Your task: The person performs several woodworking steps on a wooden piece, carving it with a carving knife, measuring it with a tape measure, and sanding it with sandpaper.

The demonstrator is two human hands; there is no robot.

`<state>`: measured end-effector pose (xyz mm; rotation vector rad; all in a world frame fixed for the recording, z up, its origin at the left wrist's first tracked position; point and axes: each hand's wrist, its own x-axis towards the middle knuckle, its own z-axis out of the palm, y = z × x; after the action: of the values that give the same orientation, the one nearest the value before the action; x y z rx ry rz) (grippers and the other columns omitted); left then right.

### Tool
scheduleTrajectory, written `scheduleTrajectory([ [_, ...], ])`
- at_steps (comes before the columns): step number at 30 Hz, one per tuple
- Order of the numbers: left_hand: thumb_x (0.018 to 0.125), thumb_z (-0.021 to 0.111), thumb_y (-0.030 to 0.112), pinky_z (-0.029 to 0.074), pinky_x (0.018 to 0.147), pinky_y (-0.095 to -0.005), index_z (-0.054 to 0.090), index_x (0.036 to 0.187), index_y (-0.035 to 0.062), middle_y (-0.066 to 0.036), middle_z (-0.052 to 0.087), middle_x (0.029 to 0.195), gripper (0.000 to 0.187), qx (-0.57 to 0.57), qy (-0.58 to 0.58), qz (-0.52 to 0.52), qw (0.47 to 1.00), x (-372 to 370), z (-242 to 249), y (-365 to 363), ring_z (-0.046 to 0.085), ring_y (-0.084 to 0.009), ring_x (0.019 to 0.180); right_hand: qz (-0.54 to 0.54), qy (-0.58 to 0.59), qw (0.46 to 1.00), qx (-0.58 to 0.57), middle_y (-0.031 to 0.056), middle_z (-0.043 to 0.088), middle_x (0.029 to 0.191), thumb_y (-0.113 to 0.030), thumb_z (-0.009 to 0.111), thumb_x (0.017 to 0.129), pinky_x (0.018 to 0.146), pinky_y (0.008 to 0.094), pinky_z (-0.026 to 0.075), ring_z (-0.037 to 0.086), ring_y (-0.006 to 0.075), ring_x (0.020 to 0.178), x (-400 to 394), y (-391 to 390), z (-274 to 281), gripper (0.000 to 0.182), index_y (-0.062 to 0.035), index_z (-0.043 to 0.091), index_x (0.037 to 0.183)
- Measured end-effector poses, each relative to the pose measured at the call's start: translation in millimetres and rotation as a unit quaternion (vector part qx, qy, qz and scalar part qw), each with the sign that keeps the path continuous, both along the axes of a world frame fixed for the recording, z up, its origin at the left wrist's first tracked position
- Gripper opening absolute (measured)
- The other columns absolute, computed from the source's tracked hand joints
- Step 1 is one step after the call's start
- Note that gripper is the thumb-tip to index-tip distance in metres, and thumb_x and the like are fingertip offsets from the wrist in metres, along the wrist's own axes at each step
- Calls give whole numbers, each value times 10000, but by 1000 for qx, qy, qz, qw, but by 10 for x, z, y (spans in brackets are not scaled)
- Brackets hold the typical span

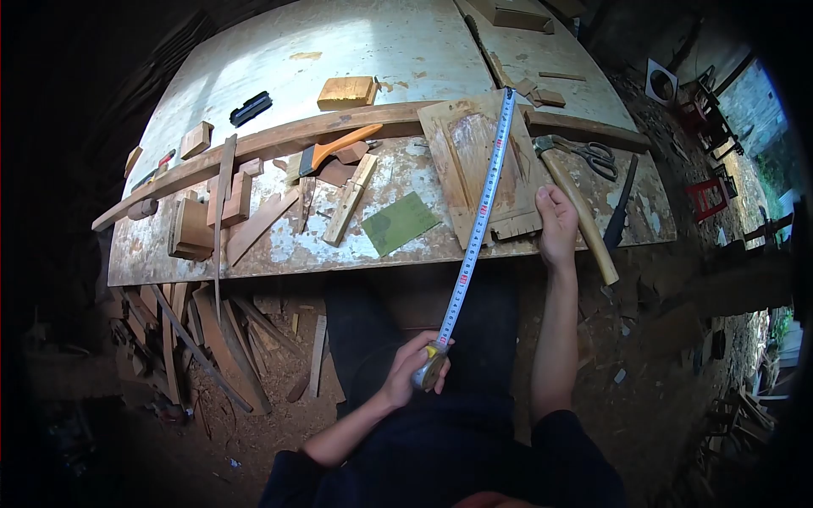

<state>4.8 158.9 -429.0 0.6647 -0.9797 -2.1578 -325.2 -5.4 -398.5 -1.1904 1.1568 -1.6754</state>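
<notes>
My left hand [408, 366] is closed around the case of a tape measure [432, 371], low in front of my body. Its blade runs up and away across a wooden panel [457, 140], the tip lying at the panel's far edge. The panel has a recessed middle and a broken, notched near edge. My right hand [557, 222] is closed at the panel's near right corner, thumb up; its other fingers are partly hidden. Just right of that hand lies a tool with a long wooden handle [583, 212]. A green sheet [400, 223] lies left of the panel.
A long wooden beam [296, 135] crosses the worn workbench [288, 245]. An orange-handled brush [339, 146], wood blocks [240, 199] and a black case [251, 108] lie left. Scissors [597, 158] and a dark blade-like tool [624, 203] lie right. Scrap wood [224, 347] leans below.
</notes>
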Motion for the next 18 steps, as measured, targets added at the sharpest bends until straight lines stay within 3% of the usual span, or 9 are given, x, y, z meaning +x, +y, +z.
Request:
scheduleTrajectory([
  [18,1115,456,488,457,541,-255,539,1460,6,-113,658,919,599,16,20,-5,1000,17,-7,11,666,-172,644,3,-12,1000,4,-15,719,966,-191,592,1163,782,208,495,628,19,850,-4,17,16,217,-1,694,1134],
])
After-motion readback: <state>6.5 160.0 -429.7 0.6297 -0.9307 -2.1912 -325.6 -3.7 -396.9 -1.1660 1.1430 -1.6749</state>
